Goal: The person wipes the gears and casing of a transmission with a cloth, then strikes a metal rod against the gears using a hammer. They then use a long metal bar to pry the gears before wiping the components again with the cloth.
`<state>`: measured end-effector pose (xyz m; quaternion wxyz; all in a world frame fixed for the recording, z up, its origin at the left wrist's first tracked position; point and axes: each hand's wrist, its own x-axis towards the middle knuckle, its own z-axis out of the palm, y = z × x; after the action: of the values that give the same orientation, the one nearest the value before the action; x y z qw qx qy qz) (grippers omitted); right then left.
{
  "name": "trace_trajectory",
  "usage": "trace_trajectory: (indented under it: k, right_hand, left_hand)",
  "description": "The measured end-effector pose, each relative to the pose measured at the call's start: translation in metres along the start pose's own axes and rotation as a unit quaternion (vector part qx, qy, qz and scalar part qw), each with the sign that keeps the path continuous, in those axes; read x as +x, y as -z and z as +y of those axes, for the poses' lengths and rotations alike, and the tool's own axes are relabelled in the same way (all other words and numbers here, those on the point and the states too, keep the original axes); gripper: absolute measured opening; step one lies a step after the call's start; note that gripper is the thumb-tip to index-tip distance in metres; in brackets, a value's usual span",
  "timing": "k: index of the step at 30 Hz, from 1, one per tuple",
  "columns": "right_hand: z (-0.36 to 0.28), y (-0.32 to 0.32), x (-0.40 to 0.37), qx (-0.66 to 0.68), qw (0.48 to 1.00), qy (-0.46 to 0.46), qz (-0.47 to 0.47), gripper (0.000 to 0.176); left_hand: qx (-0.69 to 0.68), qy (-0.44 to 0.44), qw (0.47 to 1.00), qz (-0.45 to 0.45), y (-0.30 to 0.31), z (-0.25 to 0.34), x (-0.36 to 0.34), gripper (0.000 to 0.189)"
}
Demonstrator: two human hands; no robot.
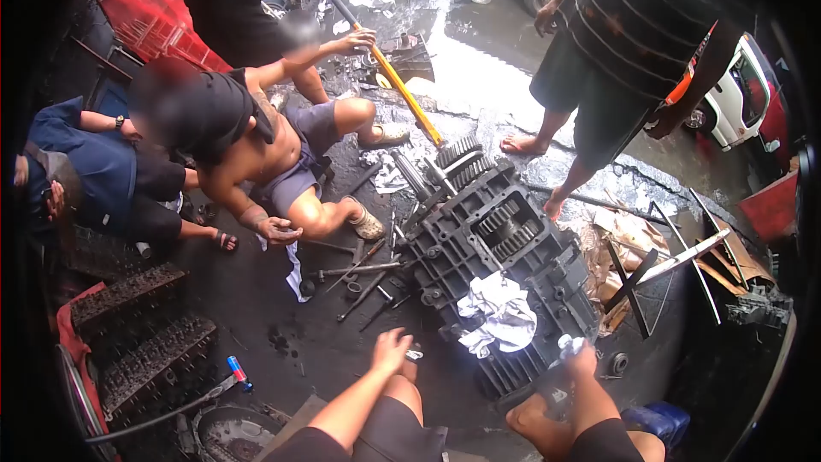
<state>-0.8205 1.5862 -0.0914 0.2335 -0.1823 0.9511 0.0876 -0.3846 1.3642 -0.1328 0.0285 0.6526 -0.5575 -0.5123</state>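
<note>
My left hand point(392, 351) rests by my left knee, with a small whitish item point(414, 354) beside its fingers; whether it grips anything is unclear. On the right, my right hand point(581, 358) is closed around a clear plastic bottle point(564, 352) beside the lower end of a large grey gearbox housing point(547, 272). A crumpled white cloth point(498, 312) lies on the housing between my hands. Gears point(506, 231) show through the housing's opening, and more gears point(464, 162) stick out at its top end.
A seated person point(274, 154) and a standing person point(244, 8) hold a yellow-and-grey bar point(398, 83) reaching the gears. Another person point(616, 43) stands barefoot at right. Tools point(363, 291) lie left of the housing; metal frames point(676, 265) stand right, a blue container point(658, 423) below.
</note>
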Motion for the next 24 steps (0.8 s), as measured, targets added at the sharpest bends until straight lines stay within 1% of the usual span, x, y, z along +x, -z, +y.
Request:
trace_trajectory:
  k: [1,2,3,4,5,7,8,9,10,11,12,13,14,15,16,17,18,19,20,21,23,24]
  right_hand:
    - [-0.015,0.028,-0.015,0.101,0.993,-0.051,0.03,0.053]
    - [0.0,0.01,0.005,0.218,0.968,-0.066,0.106,0.046]
    - [0.021,-0.01,0.031,0.338,0.92,-0.079,0.183,0.047]
    - [0.034,-0.03,0.056,0.487,0.837,-0.078,0.237,0.047]
    - [0.041,-0.043,0.069,0.623,0.725,-0.074,0.286,0.047]
    - [0.04,-0.044,0.063,0.594,0.735,-0.15,0.292,0.049]
    - [0.036,-0.043,0.058,0.582,0.736,-0.185,0.29,0.049]
    - [0.036,-0.052,0.047,0.506,0.811,-0.161,0.244,0.048]
    - [0.024,-0.035,0.028,0.366,0.915,-0.064,0.157,0.045]
    - [0.012,-0.008,-0.001,0.203,0.976,0.038,0.068,0.041]
    - [-0.001,0.019,-0.014,0.235,0.967,0.026,0.093,0.039]
    - [-0.011,0.048,-0.019,0.266,0.957,0.013,0.117,0.037]
    - [-0.021,0.076,-0.019,0.299,0.944,-0.003,0.14,0.036]
    - [-0.028,0.11,-0.012,0.316,0.928,-0.025,0.197,0.032]
    - [-0.021,0.131,0.013,0.301,0.922,0.0,0.242,0.034]
    - [-0.02,0.177,0.018,0.269,0.937,0.021,0.223,0.038]
    - [-0.007,0.21,0.04,0.202,0.965,0.038,0.164,0.042]
    - [0.013,0.226,0.066,0.162,0.964,0.079,0.196,0.034]
    - [0.041,0.243,0.089,0.171,0.962,0.13,0.17,0.036]
    - [0.062,0.252,0.104,0.179,0.957,0.18,0.138,0.038]
    - [0.056,0.333,0.017,0.063,0.988,0.097,0.101,0.043]
    - [0.063,0.336,0.001,0.052,0.987,0.107,0.106,0.045]
  left_hand:
    - [0.074,-0.02,0.997,0.032,0.027,-0.039,-0.002,0.052]
    - [0.095,0.005,0.994,0.049,0.057,-0.076,-0.007,0.051]
    - [0.129,0.045,0.989,0.048,0.093,-0.081,-0.022,0.051]
    - [0.147,0.07,0.984,0.067,0.117,-0.116,-0.026,0.052]
    - [0.16,0.105,0.977,0.094,0.143,-0.106,-0.046,0.051]
    - [0.14,0.132,0.973,0.13,0.177,-0.105,-0.061,0.047]
    - [0.125,0.123,0.976,0.133,0.184,-0.11,-0.057,0.046]
    - [0.111,0.112,0.978,0.138,0.196,-0.11,-0.046,0.045]
    - [0.11,0.07,0.981,0.143,0.205,-0.082,-0.042,0.044]
    - [0.109,0.03,0.983,0.147,0.209,-0.058,-0.039,0.044]
    - [0.059,-0.023,0.988,0.138,0.214,-0.038,-0.024,0.044]
    - [0.043,-0.068,0.989,0.126,0.22,-0.014,-0.004,0.041]
    - [0.012,-0.129,0.984,0.123,0.23,0.042,-0.01,0.038]
    - [-0.018,-0.181,0.976,0.122,0.237,0.083,-0.004,0.036]
    - [-0.001,-0.255,0.958,0.134,0.245,0.107,0.019,0.037]
    - [0.012,-0.28,0.946,0.164,0.252,0.168,-0.006,0.035]
    - [-0.008,-0.382,0.904,0.19,0.256,0.205,-0.004,0.032]
    - [-0.061,-0.441,0.876,0.185,0.257,0.233,0.007,0.031]
    - [-0.067,-0.395,0.905,0.142,0.26,0.25,0.013,0.03]
    - [-0.115,-0.356,0.924,0.076,0.253,0.29,-0.017,0.028]
    - [-0.113,-0.336,0.934,0.042,0.22,0.314,-0.018,0.025]
    - [-0.09,-0.306,0.948,0.015,0.194,0.307,-0.011,0.028]
